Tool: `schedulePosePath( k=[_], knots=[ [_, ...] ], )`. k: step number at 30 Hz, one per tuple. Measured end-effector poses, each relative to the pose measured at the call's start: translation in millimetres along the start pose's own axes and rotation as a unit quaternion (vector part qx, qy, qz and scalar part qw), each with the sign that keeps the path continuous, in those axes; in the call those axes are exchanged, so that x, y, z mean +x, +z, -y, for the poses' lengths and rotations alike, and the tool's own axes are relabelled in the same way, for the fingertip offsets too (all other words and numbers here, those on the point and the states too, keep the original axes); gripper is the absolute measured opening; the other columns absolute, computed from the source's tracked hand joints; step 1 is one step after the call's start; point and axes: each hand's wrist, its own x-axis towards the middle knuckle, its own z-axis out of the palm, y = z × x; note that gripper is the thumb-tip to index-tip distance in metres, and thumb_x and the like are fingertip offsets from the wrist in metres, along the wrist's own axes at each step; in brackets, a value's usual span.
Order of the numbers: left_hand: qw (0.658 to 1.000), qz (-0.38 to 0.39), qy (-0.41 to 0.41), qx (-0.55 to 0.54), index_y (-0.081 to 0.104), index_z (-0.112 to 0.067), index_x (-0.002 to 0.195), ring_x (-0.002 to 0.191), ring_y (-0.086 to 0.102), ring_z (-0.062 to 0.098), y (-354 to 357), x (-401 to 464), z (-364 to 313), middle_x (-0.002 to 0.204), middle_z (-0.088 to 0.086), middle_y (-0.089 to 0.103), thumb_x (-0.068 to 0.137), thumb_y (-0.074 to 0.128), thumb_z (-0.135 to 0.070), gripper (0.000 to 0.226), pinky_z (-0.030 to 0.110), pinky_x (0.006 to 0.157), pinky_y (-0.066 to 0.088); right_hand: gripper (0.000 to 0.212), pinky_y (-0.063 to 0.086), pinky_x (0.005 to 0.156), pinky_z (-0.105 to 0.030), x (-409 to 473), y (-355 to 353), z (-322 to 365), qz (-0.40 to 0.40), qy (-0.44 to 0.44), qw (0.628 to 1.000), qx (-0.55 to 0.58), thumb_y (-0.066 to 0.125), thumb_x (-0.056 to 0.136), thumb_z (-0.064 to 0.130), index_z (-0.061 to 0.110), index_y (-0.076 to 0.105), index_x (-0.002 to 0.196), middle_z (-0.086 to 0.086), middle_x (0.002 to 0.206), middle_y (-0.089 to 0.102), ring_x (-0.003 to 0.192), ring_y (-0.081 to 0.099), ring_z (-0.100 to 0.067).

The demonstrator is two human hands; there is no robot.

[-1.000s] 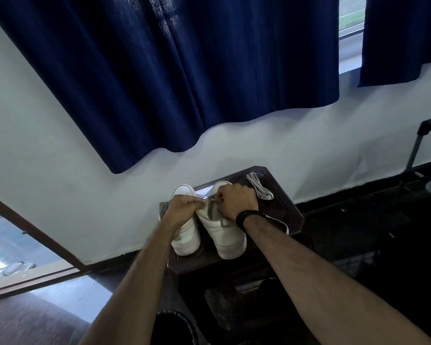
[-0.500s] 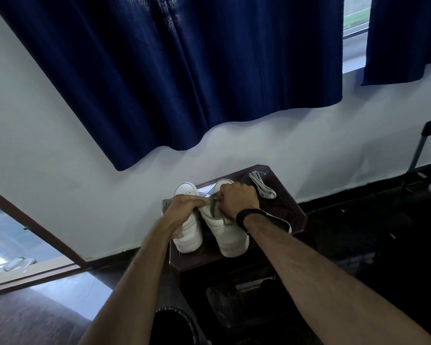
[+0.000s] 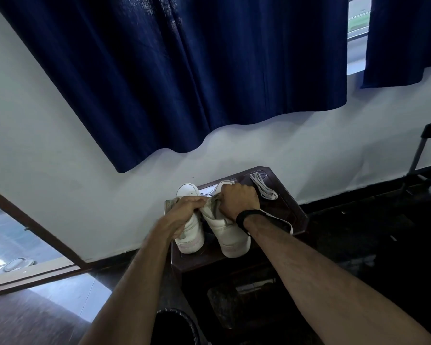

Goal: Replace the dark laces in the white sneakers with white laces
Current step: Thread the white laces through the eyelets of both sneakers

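Two white sneakers stand side by side on a small dark table [image 3: 294, 210], heels toward me. My left hand [image 3: 184, 207] lies over the left sneaker [image 3: 190, 235] and pinches a lace at the eyelets of the right sneaker [image 3: 232, 237]. My right hand [image 3: 238, 197], a black band on its wrist, curls over the right sneaker's tongue and grips the lace there. A bundled white lace [image 3: 263, 188] lies at the table's far right. Another white lace [image 3: 281, 221] trails over the right edge. The eyelets are hidden under my hands.
The table stands against a white wall under dark blue curtains [image 3: 184, 70]. A wooden door frame [image 3: 35, 227] runs at the left. A grey metal stand [image 3: 418, 155] is at the far right. The floor is dark.
Both hands stay on the right sneaker's lacing with only slight finger shifts. The view has tilted a little.
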Motion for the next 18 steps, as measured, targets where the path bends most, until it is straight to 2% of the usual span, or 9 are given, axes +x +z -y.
schedulePosePath(
  k=[6, 9, 14, 18],
  knots=[
    [1.000, -0.003, 0.004, -0.011, 0.067, 0.004, 0.106, 0.072, 0.068, -0.001, 0, -3, -2, 0.075, -0.005, 0.074, 0.094, 0.045, 0.010, 0.026, 0.007, 0.066, 0.048, 0.024, 0.040, 0.072, -0.031, -2, -5, -5, 0.007, -0.002, 0.998, 0.058, 0.052, 0.089, 0.030, 0.021, 0.066, 0.104, -0.006, 0.106, 0.069, 0.099, 0.065, -0.031],
    [1.000, -0.014, -0.001, -0.025, 0.066, 0.008, 0.113, 0.092, 0.067, 0.012, -2, -3, 0, 0.092, 0.005, 0.072, 0.093, 0.052, 0.006, 0.024, 0.009, 0.075, 0.049, 0.023, 0.038, 0.071, -0.030, -3, -8, -5, 0.016, -0.008, 0.998, 0.068, 0.053, 0.088, 0.031, 0.023, 0.067, 0.104, -0.004, 0.108, 0.068, 0.101, 0.064, -0.029],
    [0.998, -0.018, -0.001, -0.058, 0.069, 0.009, 0.109, 0.094, 0.068, 0.015, -4, -3, 3, 0.099, 0.013, 0.073, 0.092, 0.064, -0.004, 0.022, 0.015, 0.086, 0.051, 0.022, 0.044, 0.078, -0.032, -3, -10, -6, 0.044, 0.000, 0.996, 0.080, 0.055, 0.085, 0.030, 0.024, 0.067, 0.103, -0.005, 0.109, 0.068, 0.102, 0.063, -0.029],
    [0.999, -0.018, -0.004, -0.049, 0.072, 0.005, 0.103, 0.089, 0.068, 0.008, -5, -1, 3, 0.092, 0.006, 0.075, 0.091, 0.066, -0.009, 0.019, 0.010, 0.079, 0.049, 0.021, 0.045, 0.081, -0.032, -2, -11, -9, 0.067, 0.003, 0.993, 0.094, 0.058, 0.082, 0.028, 0.027, 0.067, 0.101, -0.005, 0.110, 0.068, 0.103, 0.062, -0.031]
  ],
)
